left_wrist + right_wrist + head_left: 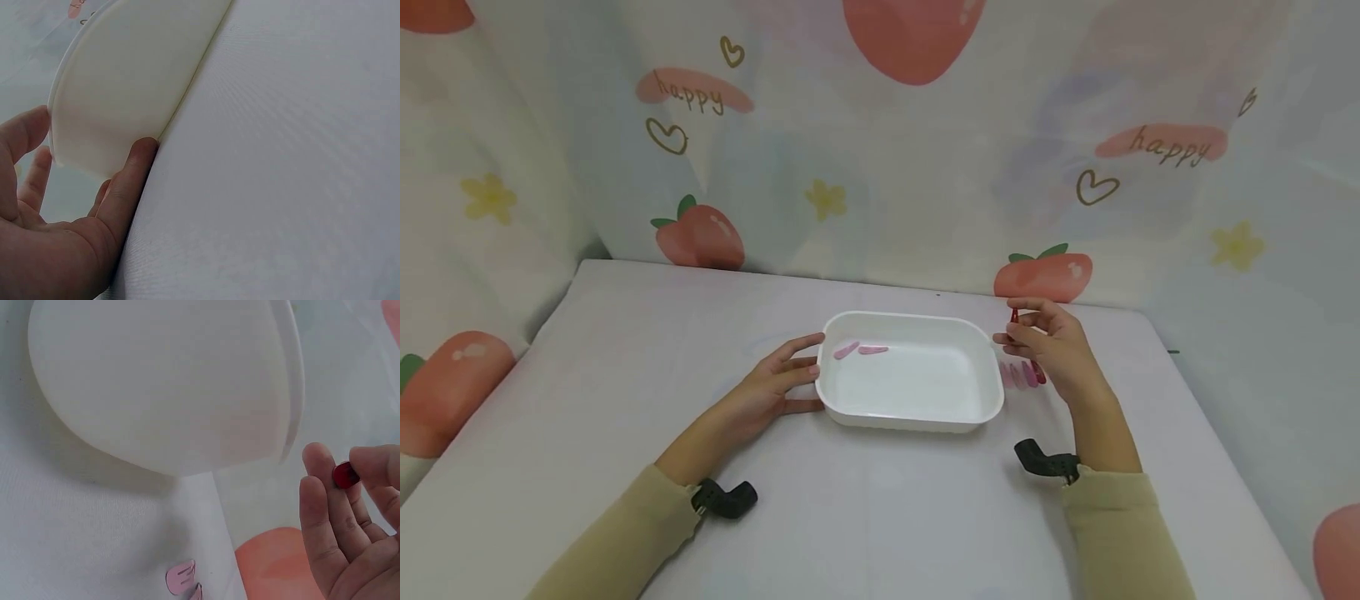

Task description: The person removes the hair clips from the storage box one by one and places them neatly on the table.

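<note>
A white rectangular tray stands on the table with two pink hair clips lying inside, near its left end. My left hand touches the tray's left end with spread, fairly straight fingers; in the left wrist view one fingertip lies low against the wall, close to the table. Beyond the tray's right rim, my right hand pinches a red hair clip between thumb and fingers, raised above the table. Beneath that hand, several more clips lie in a row, pink ones and a dark red one.
A white cloth covers the table. Behind it hangs a printed curtain with strawberries, hearts and flowers. Each wrist carries a black camera mount, close above the table.
</note>
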The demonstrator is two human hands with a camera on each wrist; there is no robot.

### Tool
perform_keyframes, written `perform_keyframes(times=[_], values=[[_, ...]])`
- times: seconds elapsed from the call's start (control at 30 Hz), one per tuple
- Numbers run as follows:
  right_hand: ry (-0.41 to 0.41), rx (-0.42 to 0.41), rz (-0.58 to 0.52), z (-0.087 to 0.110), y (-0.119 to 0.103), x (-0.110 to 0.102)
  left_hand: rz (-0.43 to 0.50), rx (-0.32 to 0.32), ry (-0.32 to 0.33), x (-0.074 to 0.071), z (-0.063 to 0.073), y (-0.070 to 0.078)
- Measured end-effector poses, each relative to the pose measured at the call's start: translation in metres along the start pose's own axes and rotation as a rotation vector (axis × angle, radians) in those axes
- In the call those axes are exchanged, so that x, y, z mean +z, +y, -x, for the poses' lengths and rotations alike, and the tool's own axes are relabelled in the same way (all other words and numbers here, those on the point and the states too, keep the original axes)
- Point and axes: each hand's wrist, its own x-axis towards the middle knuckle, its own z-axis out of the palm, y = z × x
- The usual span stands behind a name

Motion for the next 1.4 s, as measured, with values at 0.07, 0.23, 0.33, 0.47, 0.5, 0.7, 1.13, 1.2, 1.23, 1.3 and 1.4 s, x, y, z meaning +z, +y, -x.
perform_keyframes(times=[0.07,0.23,0.33,0.47,0.5,0.7,1.13,1.2,1.23,1.3,1.4], values=[[0.011,0.003,-0.008,0.0,0.0,-0.001,0.001,0.001,0.002,0.001,0.0,0.001],[0.032,0.033,0.014,0.001,0.0,-0.003,-0.017,0.005,-0.005,0.002,0.0,0.001],[0.045,0.043,0.039,0.002,0.0,-0.004,-0.02,0.003,0.0,0.002,0.001,0.001],[0.051,0.04,0.029,0.002,0.001,-0.004,-0.015,0.0,0.009,0.001,0.002,0.001],[0.051,0.043,0.025,0.002,0.001,-0.004,-0.014,0.0,0.01,0.001,0.002,0.001],[0.052,0.074,0.056,0.002,0.007,-0.005,-0.018,0.003,0.002,-0.001,0.001,-0.001],[0.048,0.09,0.056,-0.002,0.015,-0.009,-0.029,0.0,0.004,0.0,0.0,0.0],[0.053,0.097,0.07,-0.001,0.017,-0.009,-0.033,0.0,0.002,0.0,0.0,0.0],[0.056,0.1,0.081,-0.001,0.018,-0.009,-0.033,0.0,0.002,0.001,0.0,0.0],[0.059,0.109,0.098,-0.002,0.019,-0.01,-0.034,0.001,0.003,0.001,0.0,0.0],[0.06,0.116,0.118,-0.002,0.021,-0.01,-0.028,0.003,0.0,0.001,-0.001,-0.001]])
